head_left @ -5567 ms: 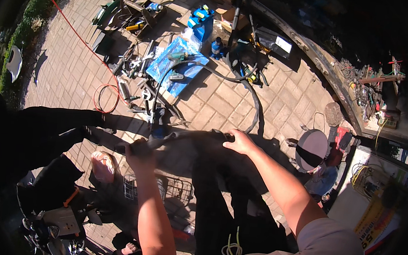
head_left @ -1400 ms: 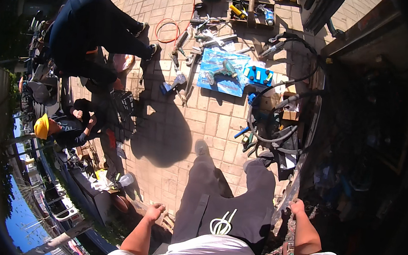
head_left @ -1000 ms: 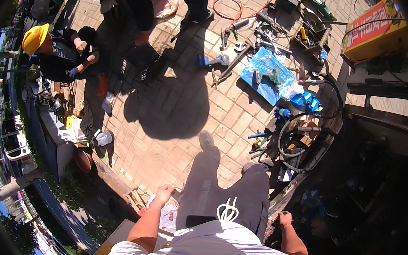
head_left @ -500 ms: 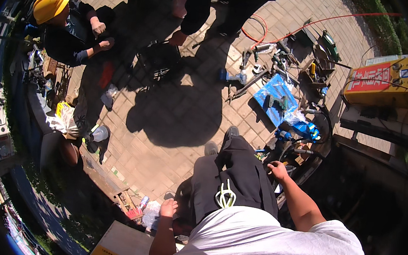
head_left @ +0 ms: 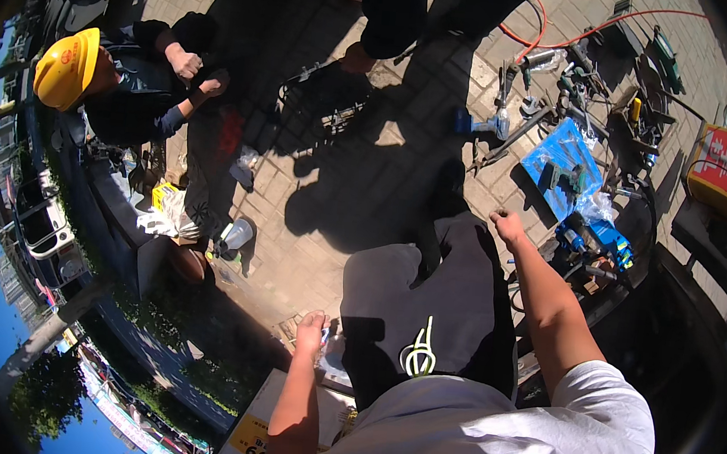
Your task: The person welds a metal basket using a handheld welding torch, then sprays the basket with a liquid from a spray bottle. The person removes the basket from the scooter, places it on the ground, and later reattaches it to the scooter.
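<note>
My left hand hangs beside my left thigh with its fingers curled in. Just past it, low by my leg, are clear plastic and a small bluish thing, partly hidden; I cannot tell whether the hand touches them. My right hand is held out beyond my right knee, its fingers folded and nothing showing in them. Nearest to it on the right lies a blue sheet with a green power tool on top. My dark trousers have a pale drawstring.
A blue impact wrench, pliers and other tools lie on the paving, with a red hose behind. At left crouches a person in a yellow helmet. Another person's dark-clothed legs stand ahead. A clear plastic jug is at left.
My view has swung, so the tools sit further right and the ground nearer. My right hand has moved forward from beside the tool pile. The helmeted person's hands have shifted slightly.
</note>
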A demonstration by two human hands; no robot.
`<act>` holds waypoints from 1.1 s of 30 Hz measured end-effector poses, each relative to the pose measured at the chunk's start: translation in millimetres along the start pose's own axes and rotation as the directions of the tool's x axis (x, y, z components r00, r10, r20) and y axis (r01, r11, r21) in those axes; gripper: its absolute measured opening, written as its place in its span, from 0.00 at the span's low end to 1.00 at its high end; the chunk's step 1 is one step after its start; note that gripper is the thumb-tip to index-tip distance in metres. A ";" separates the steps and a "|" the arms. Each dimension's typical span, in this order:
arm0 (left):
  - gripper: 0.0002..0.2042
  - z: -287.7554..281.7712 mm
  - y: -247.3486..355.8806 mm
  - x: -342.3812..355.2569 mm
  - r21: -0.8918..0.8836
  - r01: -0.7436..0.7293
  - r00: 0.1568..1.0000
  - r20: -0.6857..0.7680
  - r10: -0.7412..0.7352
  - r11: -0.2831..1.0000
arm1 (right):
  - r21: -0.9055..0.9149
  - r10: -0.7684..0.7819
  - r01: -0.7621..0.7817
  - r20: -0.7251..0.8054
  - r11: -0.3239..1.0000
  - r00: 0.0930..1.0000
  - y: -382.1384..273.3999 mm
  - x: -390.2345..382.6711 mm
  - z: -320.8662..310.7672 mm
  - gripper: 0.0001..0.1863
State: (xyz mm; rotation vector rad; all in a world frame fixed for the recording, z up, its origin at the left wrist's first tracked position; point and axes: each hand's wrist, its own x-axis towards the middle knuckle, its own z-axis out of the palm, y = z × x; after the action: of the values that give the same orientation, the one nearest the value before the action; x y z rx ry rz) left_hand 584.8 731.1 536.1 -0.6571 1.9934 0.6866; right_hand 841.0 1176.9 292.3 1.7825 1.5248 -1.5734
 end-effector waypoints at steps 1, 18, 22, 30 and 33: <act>0.13 4.2 26.4 6.6 -0.072 -0.073 0.997 -0.019 0.071 0.995 | 0.064 0.008 -0.008 0.004 0.998 1.000 -13.9 13.2 10.3 0.17; 0.12 0.7 177.1 296.0 0.349 -0.398 0.890 0.369 0.266 0.848 | -0.042 0.114 -0.123 -0.163 0.992 0.980 -25.5 43.9 85.1 0.18; 0.14 -33.1 212.7 434.5 0.496 -0.397 0.918 0.213 0.335 0.772 | -0.379 0.075 -0.130 -0.156 0.916 0.985 -12.6 74.9 138.5 0.18; 0.15 -55.3 293.8 731.8 0.439 -0.566 0.660 -0.266 0.702 0.698 | -0.535 -0.251 0.255 0.082 0.806 0.965 -50.5 250.9 203.3 0.20; 0.16 -57.4 340.2 818.1 0.604 -0.474 0.542 -0.373 0.753 0.641 | -0.374 -0.097 0.141 0.136 0.917 0.986 -69.1 290.3 196.6 0.15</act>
State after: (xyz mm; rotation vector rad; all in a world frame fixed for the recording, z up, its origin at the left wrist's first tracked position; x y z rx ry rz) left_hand -50.4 785.2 -81.7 0.2321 2.9286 0.4048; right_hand 631.1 1191.7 3.5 1.3839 1.7681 -1.2891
